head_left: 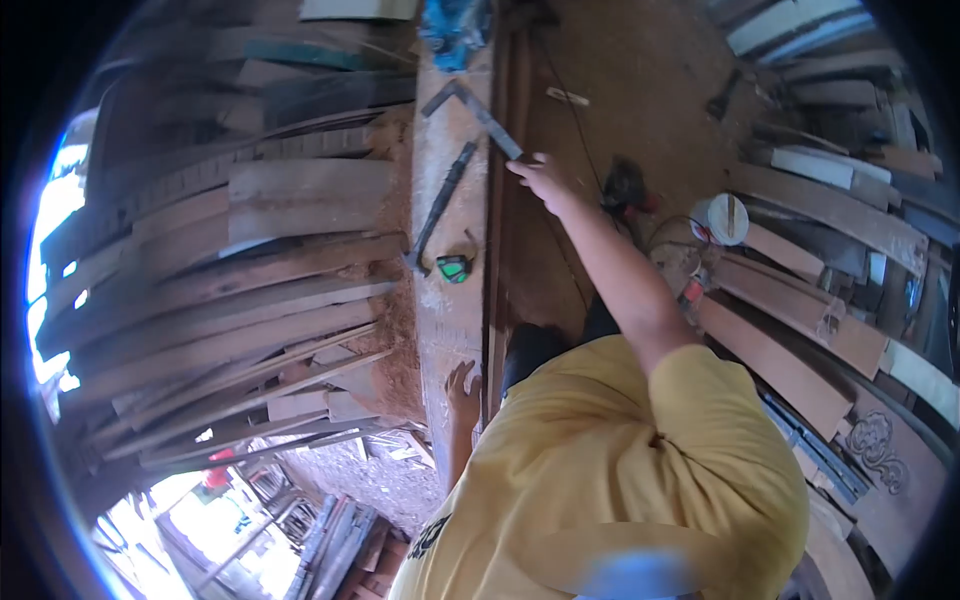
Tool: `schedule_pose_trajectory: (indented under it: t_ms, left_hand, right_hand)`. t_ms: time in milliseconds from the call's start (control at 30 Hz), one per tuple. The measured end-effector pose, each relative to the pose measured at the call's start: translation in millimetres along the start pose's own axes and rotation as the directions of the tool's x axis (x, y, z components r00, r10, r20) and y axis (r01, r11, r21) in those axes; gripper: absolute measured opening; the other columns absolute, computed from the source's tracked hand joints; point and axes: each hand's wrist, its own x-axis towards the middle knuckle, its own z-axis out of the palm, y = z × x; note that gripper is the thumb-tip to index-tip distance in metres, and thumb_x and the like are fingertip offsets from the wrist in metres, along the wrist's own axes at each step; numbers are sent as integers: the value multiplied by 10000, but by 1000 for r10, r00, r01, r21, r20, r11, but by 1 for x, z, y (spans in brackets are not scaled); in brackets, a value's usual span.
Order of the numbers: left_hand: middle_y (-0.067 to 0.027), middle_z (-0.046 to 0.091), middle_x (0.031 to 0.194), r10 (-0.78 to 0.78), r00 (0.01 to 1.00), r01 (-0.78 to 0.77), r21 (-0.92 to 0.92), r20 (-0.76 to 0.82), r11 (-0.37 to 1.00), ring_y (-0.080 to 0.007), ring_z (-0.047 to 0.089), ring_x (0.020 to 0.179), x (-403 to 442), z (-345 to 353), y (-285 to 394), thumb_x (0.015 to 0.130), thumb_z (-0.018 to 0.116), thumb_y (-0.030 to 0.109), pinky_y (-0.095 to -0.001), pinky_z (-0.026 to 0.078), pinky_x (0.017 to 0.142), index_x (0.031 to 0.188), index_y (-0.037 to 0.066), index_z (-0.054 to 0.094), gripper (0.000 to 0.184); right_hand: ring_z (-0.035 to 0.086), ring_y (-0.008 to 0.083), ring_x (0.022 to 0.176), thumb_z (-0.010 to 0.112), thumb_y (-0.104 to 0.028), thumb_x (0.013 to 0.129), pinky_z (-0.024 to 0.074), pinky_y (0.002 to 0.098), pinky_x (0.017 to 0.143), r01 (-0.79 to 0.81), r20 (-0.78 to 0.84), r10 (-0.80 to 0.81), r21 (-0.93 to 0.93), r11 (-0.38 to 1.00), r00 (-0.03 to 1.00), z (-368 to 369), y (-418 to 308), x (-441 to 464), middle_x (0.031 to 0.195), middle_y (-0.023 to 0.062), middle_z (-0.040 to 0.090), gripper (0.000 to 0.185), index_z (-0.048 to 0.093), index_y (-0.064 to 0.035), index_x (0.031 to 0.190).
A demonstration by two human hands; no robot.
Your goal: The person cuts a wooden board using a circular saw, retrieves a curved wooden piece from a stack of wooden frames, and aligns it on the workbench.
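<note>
My right hand (pixel 545 183) is stretched far forward and closed round one end of a dark L-shaped carpenter's square (pixel 485 122). The square's corner and short arm lie over the wooden workbench plank (pixel 445 325). My left hand (pixel 461 388) rests on the near part of that plank, fingers spread, holding nothing. Between my hands a dark-handled hammer (pixel 443 205) lies on the plank, its head towards me. Beside the hammer head sits a green and black tape measure (pixel 453 268).
A blue plastic bag (pixel 455 35) sits at the plank's far end. Stacked boards (pixel 310 195) line the left, with sawdust (pixel 398 340) beside the plank. More boards (pixel 830 210), a white bucket (pixel 722 219) and a carved panel (pixel 880 450) stand to the right. A cable (pixel 572 115) crosses the floor.
</note>
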Motion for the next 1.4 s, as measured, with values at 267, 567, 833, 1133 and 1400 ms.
schedule_pose_trajectory:
  t_ms: [267,567,833,1133,1400]
  left_hand:
    - [-211,664,1281,-176,941,180,13,287,984,-378,613,1211,-33,11,-89,946,693,198,-455,473,1052,1295,120,683,358]
    - [-189,675,1256,-23,968,22,6,249,1000,-375,612,1194,72,-9,-37,959,683,178,-456,471,1037,1292,94,668,343]
    - [-177,707,1170,275,941,-276,-24,198,961,-346,639,1146,218,-26,113,962,648,102,-425,496,992,1248,49,679,292]
    - [-134,674,1052,506,842,-460,242,-187,854,-318,590,1032,431,-18,213,965,673,217,-444,451,947,1119,54,675,224]
    - [-214,549,1342,-120,640,410,204,-759,889,-380,509,1261,574,68,214,1032,488,431,-509,360,1102,1403,76,505,514]
  right_hand:
    - [658,152,757,620,-153,985,539,304,713,70,226,-144,308,949,963,-8,-44,-14,841,89,698,192,686,9,906]
    - [699,281,879,536,-177,947,536,430,936,186,-251,-66,491,851,966,-167,-98,-125,905,186,723,227,612,-16,807]
    - [719,217,777,572,-297,990,540,332,728,19,-463,20,79,997,886,-327,13,-17,942,132,737,294,654,-20,932]
    - [714,284,925,482,-391,1037,567,385,646,-259,-655,500,435,863,567,-423,64,14,1181,115,653,372,521,-120,1290]
    - [673,234,963,551,-130,1013,559,369,710,-137,-519,124,14,990,846,-314,60,90,1082,120,630,424,491,-115,1433]
